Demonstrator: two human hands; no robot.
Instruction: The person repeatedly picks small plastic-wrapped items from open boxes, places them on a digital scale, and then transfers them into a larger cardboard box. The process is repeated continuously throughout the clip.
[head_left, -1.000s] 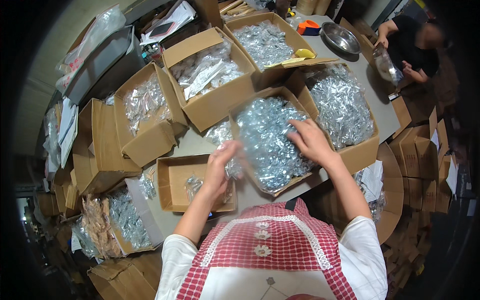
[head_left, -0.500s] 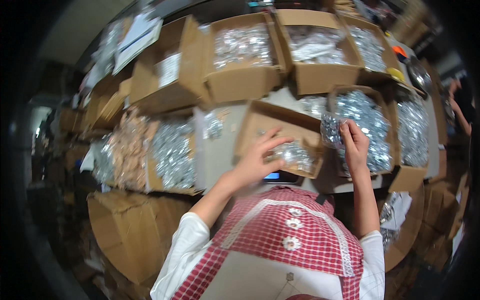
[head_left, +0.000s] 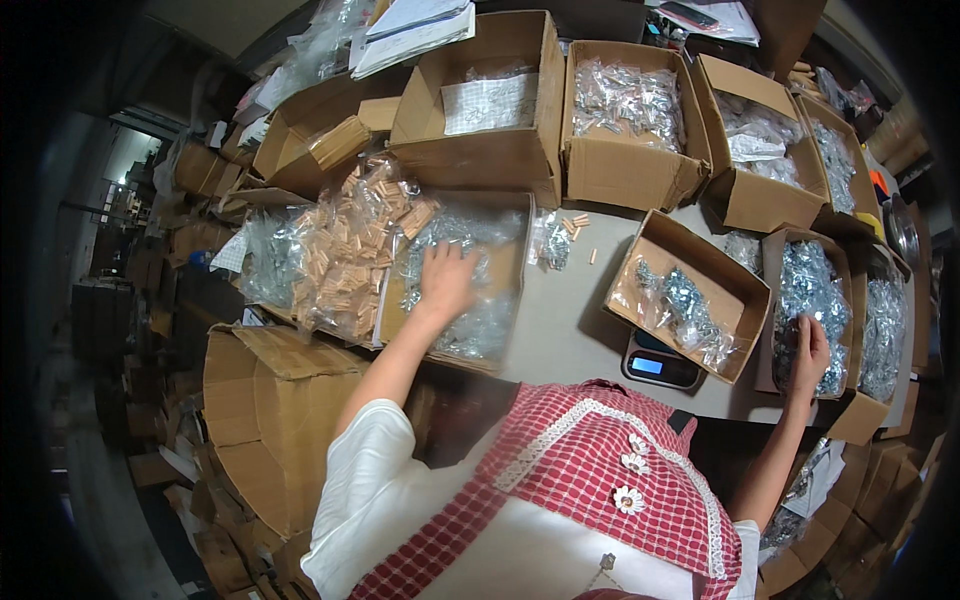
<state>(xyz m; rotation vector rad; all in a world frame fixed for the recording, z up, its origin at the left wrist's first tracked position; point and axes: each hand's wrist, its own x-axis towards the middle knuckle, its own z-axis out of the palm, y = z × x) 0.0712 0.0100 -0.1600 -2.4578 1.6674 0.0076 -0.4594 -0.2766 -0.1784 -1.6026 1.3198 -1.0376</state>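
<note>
Since the earlier frames our left hand has swung away from the small box on the scale and out to our left, and our right hand has dropped to the near end of its box. We see the left hand lying palm down with fingers spread on clear bags of small metal parts inside a flat carton at the table's left edge. Just left of it, bags of tan wooden pieces spill over the carton's side. Our right hand rests on shiny bagged parts in a narrow box at our right, fingers curled together into the bags; whether it pinches one we cannot tell. Between the hands a tilted box holding a few bags sits on a scale with a lit blue display. Loose bags lie on the grey table, and more open cartons line the far side.
</note>
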